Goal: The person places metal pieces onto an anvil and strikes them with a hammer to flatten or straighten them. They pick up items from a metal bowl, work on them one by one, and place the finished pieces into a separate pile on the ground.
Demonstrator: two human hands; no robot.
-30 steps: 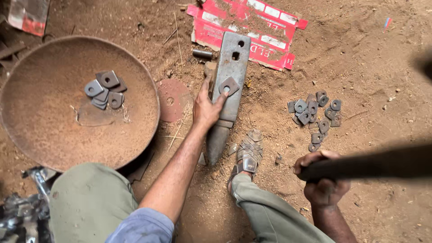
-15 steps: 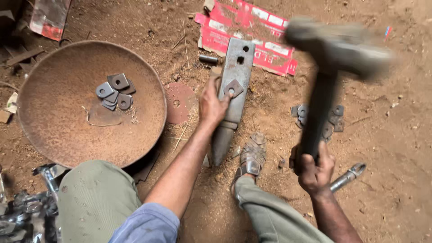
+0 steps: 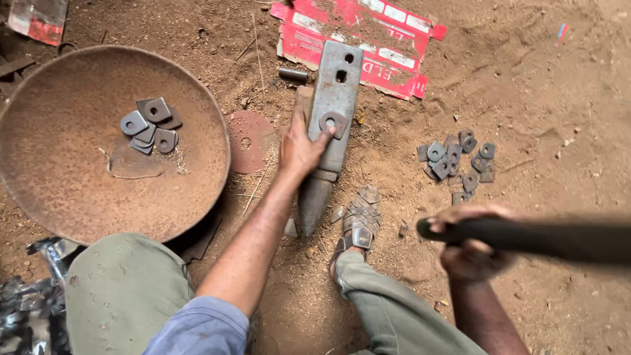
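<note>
Head cam, steep downward view, close over anvil (image 3: 332,125) on dirt ground (image 3: 539,85).

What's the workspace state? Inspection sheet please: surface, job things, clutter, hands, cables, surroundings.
Surface: bare dirt ground, sandy.
Job's things: grey anvil block lying on the ground; one holed metal plate on it; loose plates to its right; more plates in the rusty round pan.
Clutter: torn red cardboard, rusty disc, short metal cylinder.
Hands: left hand steadies the plate; right hand grips a dark hammer handle, blurred.
Cables: nothing seen.
Surroundings: sandalled foot beside the anvil; scrap metal at lower left.
</note>
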